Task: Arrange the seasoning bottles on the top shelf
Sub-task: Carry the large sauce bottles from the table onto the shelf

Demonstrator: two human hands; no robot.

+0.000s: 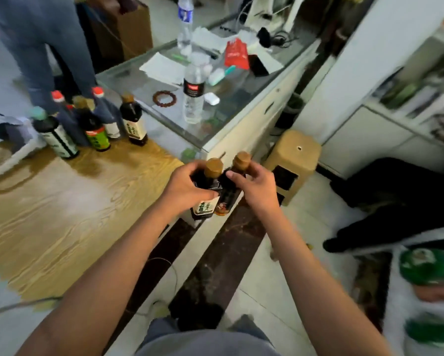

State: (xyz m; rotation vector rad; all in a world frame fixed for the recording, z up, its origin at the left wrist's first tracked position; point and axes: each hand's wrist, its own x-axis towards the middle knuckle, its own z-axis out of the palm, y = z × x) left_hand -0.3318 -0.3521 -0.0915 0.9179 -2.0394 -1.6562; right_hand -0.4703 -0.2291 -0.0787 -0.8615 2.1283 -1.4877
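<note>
Item: two seasoning bottles in hand, off the wooden counter (61, 214).
My left hand (187, 186) clasps the labelled bottle (206, 199); my right hand (256, 186) pinches the darker bottle (231, 194). They touch; I should keep both upright while carrying. Five bottles (87, 122) wait behind.

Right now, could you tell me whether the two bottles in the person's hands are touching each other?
Touching: the head view shows the left bottle and the right bottle pressed side by side, no gap.
</note>
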